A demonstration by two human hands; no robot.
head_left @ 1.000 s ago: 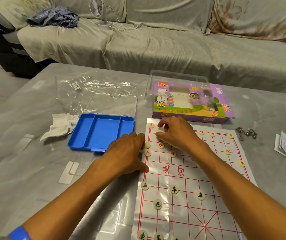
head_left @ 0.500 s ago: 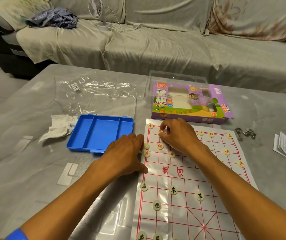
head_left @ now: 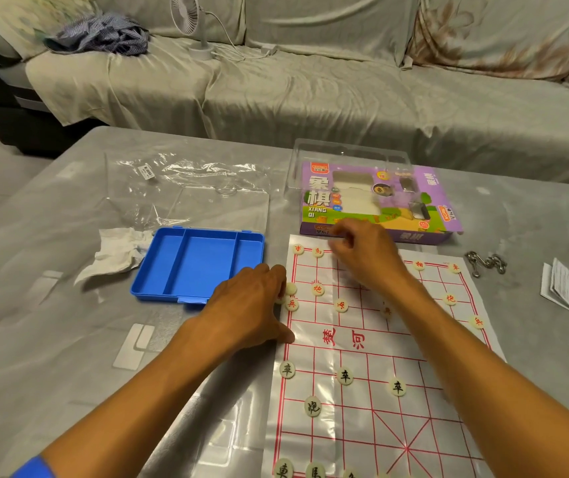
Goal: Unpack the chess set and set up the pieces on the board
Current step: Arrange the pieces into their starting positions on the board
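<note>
the board (head_left: 372,343), a glossy sheet with a red grid, lay flat on the grey table (head_left: 52,357) at about 5 o'clock in the view. the right hand (head_left: 366,257) hovered over the board's far edge with its fingers curled together near the back row; blur hid the fingertips, so whether it pinched a piece could not be told. the left hand (head_left: 248,305) rested palm down at the board's left edge, fingers bent loosely, their tips touching a blank round piece (head_left: 290,289) beside a red-marked piece (head_left: 292,304). red-marked pieces sat along the far half, among them two in the far left corner (head_left: 298,249) and one at the right edge (head_left: 477,321). black-marked pieces sat on the near half, three in a row (head_left: 344,376) and one nearer at 7 o'clock of them (head_left: 312,406). the blue tray (head_left: 197,263) stood open at 9 o'clock of the board, just beside the left hand, its clear lid (head_left: 222,208) behind it. the purple box (head_left: 379,205) lay at 12 o'clock of the board, touching its far edge. a crumpled tissue (head_left: 117,250) lay left of the tray, a metal chain (head_left: 486,263) and a folded leaflet (head_left: 560,284) at 3 o'clock.
</note>
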